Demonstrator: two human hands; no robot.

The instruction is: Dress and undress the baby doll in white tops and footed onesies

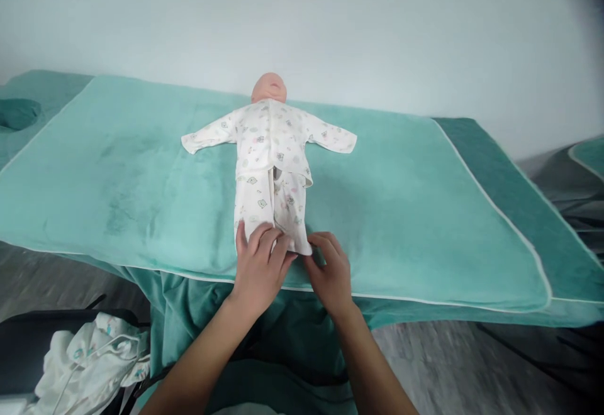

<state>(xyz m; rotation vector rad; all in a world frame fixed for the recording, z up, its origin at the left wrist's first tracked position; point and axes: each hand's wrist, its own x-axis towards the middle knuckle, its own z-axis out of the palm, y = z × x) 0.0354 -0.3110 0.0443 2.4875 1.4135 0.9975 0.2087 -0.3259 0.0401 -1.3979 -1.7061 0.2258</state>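
A baby doll (pixel 269 87) lies on its back on a padded, green-covered bed (pixel 401 214). It is dressed in a white printed baby jacket (pixel 257 141), its sleeves spread to both sides. Below the jacket are matching baby trousers (pixel 290 204), with a small dark gap at the top between the legs. My left hand (pixel 262 264) lies over the lower trouser legs, its thumb and forefinger closed at the hem of the right-hand leg. At the outer corner of that same hem, my right hand (pixel 330 270) pinches the cloth. No feet or hands of the doll show.
A white wall (pixel 377 31) runs behind the bed. At lower left, crumpled white printed cloth (pixel 89 365) lies on a black chair (pixel 28 339). Green drapery hangs off the bed's front edge. Another green-covered surface (pixel 589 154) appears at far right.
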